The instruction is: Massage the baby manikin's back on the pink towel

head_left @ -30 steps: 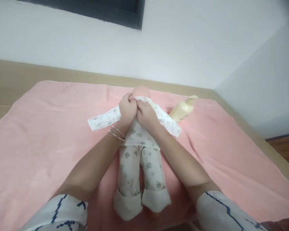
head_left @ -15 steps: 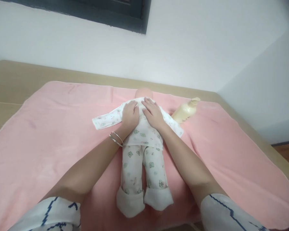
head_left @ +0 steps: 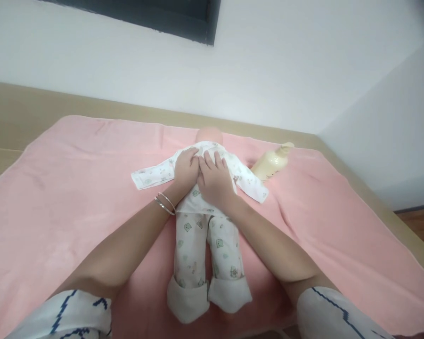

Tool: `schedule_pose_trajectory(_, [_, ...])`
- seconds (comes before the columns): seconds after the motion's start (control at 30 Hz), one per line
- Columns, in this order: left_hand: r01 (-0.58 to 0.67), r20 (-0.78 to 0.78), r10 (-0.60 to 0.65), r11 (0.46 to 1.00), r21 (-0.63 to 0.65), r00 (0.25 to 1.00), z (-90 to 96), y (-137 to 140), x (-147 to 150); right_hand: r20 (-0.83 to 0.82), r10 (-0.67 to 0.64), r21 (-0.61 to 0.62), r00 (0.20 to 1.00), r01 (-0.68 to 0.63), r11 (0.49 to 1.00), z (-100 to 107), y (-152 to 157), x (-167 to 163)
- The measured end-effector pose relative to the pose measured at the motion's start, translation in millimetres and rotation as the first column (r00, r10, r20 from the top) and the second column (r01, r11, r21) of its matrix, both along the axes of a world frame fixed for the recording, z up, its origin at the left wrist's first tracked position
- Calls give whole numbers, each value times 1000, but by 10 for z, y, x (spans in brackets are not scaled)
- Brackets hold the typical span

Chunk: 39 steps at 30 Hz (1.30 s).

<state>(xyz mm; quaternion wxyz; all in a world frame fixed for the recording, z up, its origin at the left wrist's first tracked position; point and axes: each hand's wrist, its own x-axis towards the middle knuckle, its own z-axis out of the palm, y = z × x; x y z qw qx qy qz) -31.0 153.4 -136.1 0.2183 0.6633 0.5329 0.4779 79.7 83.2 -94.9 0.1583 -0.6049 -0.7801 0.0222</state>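
A baby doll [head_left: 209, 135] lies stretched out with its head away from me and no face showing. It wears a white patterned top [head_left: 248, 181] and matching trousers [head_left: 190, 245] with turned-up white cuffs. Flat on the upper left of the top rests my left hand [head_left: 187, 168], open, with bangles at its wrist. My right hand [head_left: 215, 181] lies open on the middle of the top, fingers a little apart and pointing toward the head. Its edge meets my left hand, and the cloth beneath both palms is hidden.
A pale yellow pump bottle [head_left: 271, 162] lies on its side by the doll's right-hand sleeve. Under everything spreads a pink blanket [head_left: 74, 197] on a tan surface [head_left: 127, 110], against a white wall [head_left: 268, 70] with a dark frame [head_left: 183, 23].
My right hand has slid left and toward me along the doll's top, closing the gap to my left hand. My left hand has shifted slightly left in view.
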Motion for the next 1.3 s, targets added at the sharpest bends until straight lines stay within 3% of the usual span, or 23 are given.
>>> schedule_pose_trajectory(0.1, [2,1,-2,1000,15,1000,0,4,-1,-78,27,-54,997,-32,998,22,204,183])
schedule_pose_trajectory(0.23, [7,-15,-7,1000,13,1000,10,9,5,-185,-86,-88,979,71,994,16,440,411])
schedule_pose_trajectory(0.37, [8,-12,-8,1000,0,1000,24,-3,5,-114,-139,-74,984,131,989,20,288,312])
schedule_pose_trajectory(0.53, [5,14,-5,1000,-11,1000,17,-9,0,0,36,-14,999,-36,999,41,-27,58])
schedule_pose_trajectory(0.63, [0,-1,0,1000,-9,1000,7,7,1,-44,40,-42,998,-42,998,49,117,170])
schedule_pose_trajectory(0.77, [6,-12,-7,1000,-4,1000,10,12,6,-144,-71,-77,987,61,995,59,387,443])
schedule_pose_trajectory(0.87, [6,-10,-6,1000,-11,1000,20,0,8,-89,-89,-108,992,79,991,59,305,402])
schedule_pose_trajectory(1.03, [7,8,-7,1000,-22,1000,21,-5,4,-11,27,-10,1000,-27,1000,22,13,92])
schedule_pose_trajectory(1.17, [4,5,-4,1000,-7,1000,15,-2,6,-72,53,-70,996,-58,996,31,203,239])
schedule_pose_trajectory(1.3, [11,-10,-11,1000,-3,1000,29,-12,11,-141,-47,-95,989,34,995,49,435,485])
